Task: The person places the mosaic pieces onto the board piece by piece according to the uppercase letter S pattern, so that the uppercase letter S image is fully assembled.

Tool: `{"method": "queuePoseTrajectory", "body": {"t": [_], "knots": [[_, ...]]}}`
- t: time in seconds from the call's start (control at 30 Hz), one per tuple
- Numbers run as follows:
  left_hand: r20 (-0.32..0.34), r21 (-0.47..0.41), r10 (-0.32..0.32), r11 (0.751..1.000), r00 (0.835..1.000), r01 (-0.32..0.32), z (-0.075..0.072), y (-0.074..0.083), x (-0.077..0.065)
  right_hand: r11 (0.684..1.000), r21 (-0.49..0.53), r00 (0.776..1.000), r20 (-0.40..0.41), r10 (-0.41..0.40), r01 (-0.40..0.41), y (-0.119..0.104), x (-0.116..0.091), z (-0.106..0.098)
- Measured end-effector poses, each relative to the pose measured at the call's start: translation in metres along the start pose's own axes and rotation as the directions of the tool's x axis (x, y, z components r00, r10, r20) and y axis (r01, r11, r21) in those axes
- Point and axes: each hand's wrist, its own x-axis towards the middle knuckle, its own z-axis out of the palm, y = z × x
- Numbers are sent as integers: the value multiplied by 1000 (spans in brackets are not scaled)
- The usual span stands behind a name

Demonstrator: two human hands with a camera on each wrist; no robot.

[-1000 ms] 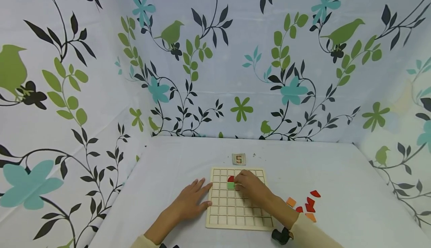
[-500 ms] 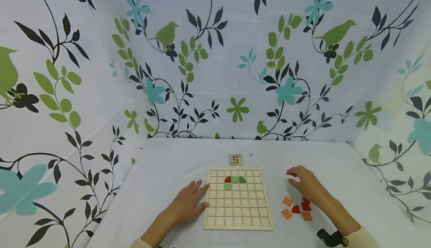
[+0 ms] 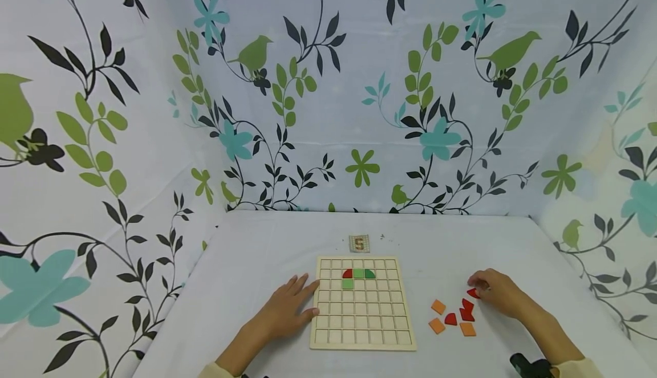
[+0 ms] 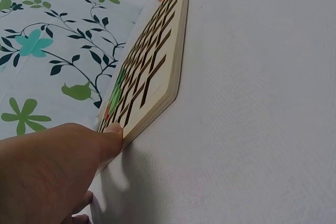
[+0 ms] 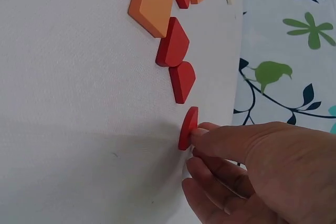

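Pinching the red curved-edge tile squarely and cleanly

At the lower left of the head view, the left hand lies with spread fingers against the left side of the wooden grid board, clamped on nothing. A light, even press there should be enough to steady it; pushing harder could slide the board.

On the board, towards the top, sit a red quarter-circle tile, two light green square tiles and a dark green quarter-circle tile. A small patterned card lies just beyond the board's far edge.

Right of the board, three orange square tiles and three loose red tiles form a close cluster. At the far right, the right hand has thumb and fingertips together on the red curved-edge tile, which is near the next red tile but apart from it. Whether it touches the white surface cannot be told.

The grip looks shallow, close to one end, so the tile may pivot. Better to seat the thumb nearer its middle, curl the spare fingers clear, and lift straight up without brushing the neighbours.
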Motion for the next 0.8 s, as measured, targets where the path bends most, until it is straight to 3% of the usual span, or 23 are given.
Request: {"method": "queuePoseTrajectory", "body": {"t": [0.57, 0.8], "knots": [[2, -2, -7, 1000, 1000, 7, -3, 2, -1, 999, 21, 999, 33, 41, -42, 9, 2, -3], [5, -6, -9, 1000, 1000, 9, -3, 2, -2, 995, 81, 992, 118, 49, -59, 7, 1, -8]]}}
